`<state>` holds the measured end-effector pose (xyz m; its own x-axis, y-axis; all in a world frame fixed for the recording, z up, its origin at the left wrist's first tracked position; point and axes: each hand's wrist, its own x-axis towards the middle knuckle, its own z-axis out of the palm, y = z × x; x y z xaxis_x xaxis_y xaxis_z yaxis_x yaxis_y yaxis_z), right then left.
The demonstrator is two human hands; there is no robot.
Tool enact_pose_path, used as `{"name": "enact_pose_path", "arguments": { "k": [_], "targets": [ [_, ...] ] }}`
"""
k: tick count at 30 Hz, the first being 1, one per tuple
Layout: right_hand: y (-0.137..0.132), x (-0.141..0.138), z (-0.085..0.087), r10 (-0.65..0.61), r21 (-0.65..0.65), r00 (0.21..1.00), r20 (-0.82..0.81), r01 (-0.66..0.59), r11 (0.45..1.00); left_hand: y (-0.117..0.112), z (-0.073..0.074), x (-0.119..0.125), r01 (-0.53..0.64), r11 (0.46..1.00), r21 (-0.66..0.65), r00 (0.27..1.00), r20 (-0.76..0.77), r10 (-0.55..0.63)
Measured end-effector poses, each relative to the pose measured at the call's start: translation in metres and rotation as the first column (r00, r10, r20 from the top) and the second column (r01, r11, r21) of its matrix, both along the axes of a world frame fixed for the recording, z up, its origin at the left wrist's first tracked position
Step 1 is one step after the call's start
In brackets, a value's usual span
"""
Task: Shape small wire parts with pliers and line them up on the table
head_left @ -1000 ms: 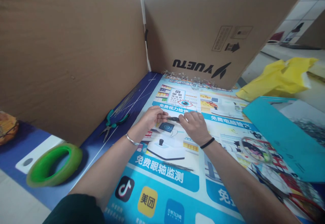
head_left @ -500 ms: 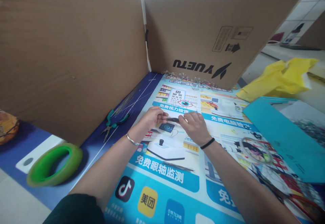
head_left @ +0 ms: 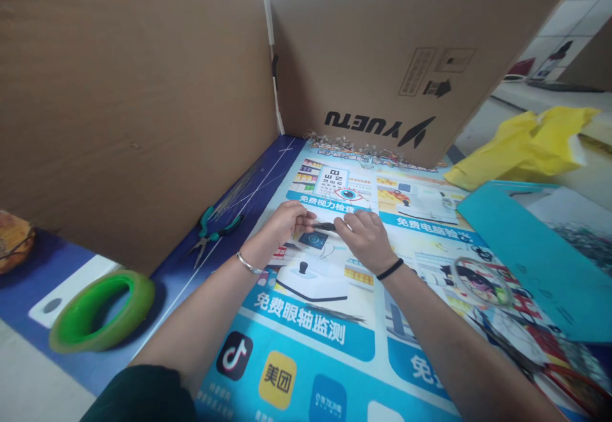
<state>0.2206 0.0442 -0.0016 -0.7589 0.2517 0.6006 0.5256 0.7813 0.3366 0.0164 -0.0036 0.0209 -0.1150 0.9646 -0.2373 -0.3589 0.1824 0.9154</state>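
Over the printed sheet, my two hands work close together. My right hand [head_left: 367, 237] is closed around a slim dark pointed tool [head_left: 326, 226]; most of it is hidden in the fist, so its exact kind does not show. Its tip points left, reaching the fingers of my left hand [head_left: 289, 221]. Those fingers are pinched together at the tip, and whatever they hold is too small to make out. A thin looped wire [head_left: 329, 251] seems to lie just below the tool. Left of my hands, teal-handled pliers [head_left: 213, 234] lie with their handles spread.
Tall cardboard panels [head_left: 401, 46] wall the left and back. A green tape roll [head_left: 102, 310] lies at the left. On the right are a teal box [head_left: 516, 250] with wiry pieces, a yellow bag [head_left: 521, 145], a clear ring-shaped roll [head_left: 480, 282] and scissors [head_left: 516, 352].
Hardly anything differs. My right hand has shifted very slightly left, still gripping the dark tool; my left hand stays in place.
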Motion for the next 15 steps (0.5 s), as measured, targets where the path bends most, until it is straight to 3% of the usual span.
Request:
{"name": "enact_pose_path", "arguments": {
  "k": [6, 15],
  "targets": [
    [0.0015, -0.0008, -0.0006, -0.017, -0.013, 1.000, 0.003, 0.017, 1.000, -0.0024, 0.0009, 0.0018, -0.013, 0.998, 0.068, 1.000, -0.013, 0.014],
    [0.0017, -0.0024, 0.0011, -0.012, -0.082, 0.999, 0.037, 0.015, 0.997, -0.0023, -0.0067, -0.0043, 0.062, 0.979, 0.196, 0.994, -0.095, -0.044]
  ]
}}
